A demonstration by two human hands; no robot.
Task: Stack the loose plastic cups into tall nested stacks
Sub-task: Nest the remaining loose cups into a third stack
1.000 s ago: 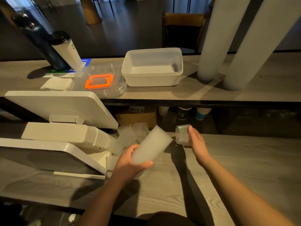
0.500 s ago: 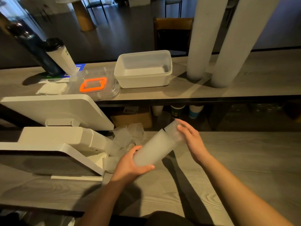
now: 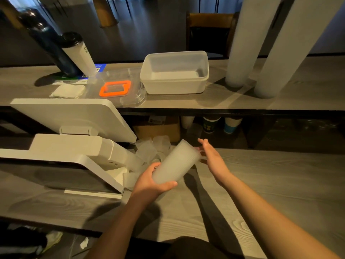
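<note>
**Two hands at a nested stack of plastic cups over a wooden counter**

Seen from above, two bare forearms reach forward over a grey wood-grain counter (image 3: 280, 193). The left hand (image 3: 149, 184) grips the lower end of a nested stack of frosted plastic cups (image 3: 176, 161), fingers and thumb curled around it. The stack is tilted, its wider open end pointing up and to the right. The right hand (image 3: 212, 159) is at that open end with its fingers straight and spread, palm against the rim; it holds nothing.

Just behind the left hand, a heap of loose frosted cups (image 3: 149, 152) lies on the counter, beside the base of a white point-of-sale terminal (image 3: 74, 118) that fills the left side.

Further back runs a raised shelf (image 3: 242, 101) of the same wood. On it, from left to right: a dark bottle (image 3: 48, 43), a white tumbler with a black lid (image 3: 80, 53), a folded white napkin (image 3: 68, 90), a clear lid with an orange rectangular ring (image 3: 115, 88), an open white plastic tub (image 3: 175, 71), and two tall white nested cup stacks (image 3: 248, 43), leaning and running out of the top of the view.

Under the shelf stand a cardboard box (image 3: 158, 128) and a few paper cups (image 3: 211, 124). A wooden chair (image 3: 209, 28) sits in the dim room beyond.
</note>
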